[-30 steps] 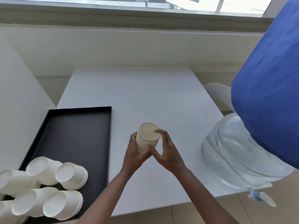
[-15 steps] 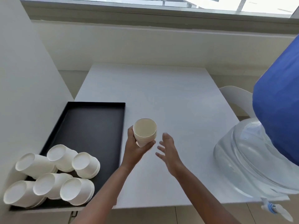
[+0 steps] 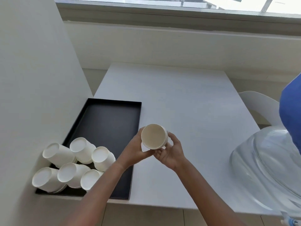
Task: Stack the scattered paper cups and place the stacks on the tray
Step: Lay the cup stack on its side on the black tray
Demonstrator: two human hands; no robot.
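I hold a stack of white paper cups [image 3: 154, 136] above the white table [image 3: 187, 111], its mouth tipped toward me. My left hand [image 3: 136, 150] grips the stack from the left and below. My right hand [image 3: 171, 152] cups it from the right, fingers curled round its side. The stack hovers just past the right edge of the black tray [image 3: 107, 121]. Several cup stacks [image 3: 73, 163] lie on their sides in the tray's near left part, bottoms facing me.
A white partition wall [image 3: 32, 95] stands right against the tray's left side. A clear water bottle [image 3: 263, 168] with a blue cover [image 3: 291, 111] lies on the table's right edge. A white chair [image 3: 259, 105] sits behind it.
My right hand, which had let go and hung open beside the stack, has come back and taken hold of it. The stack has tipped toward me and moved nearer the tray.
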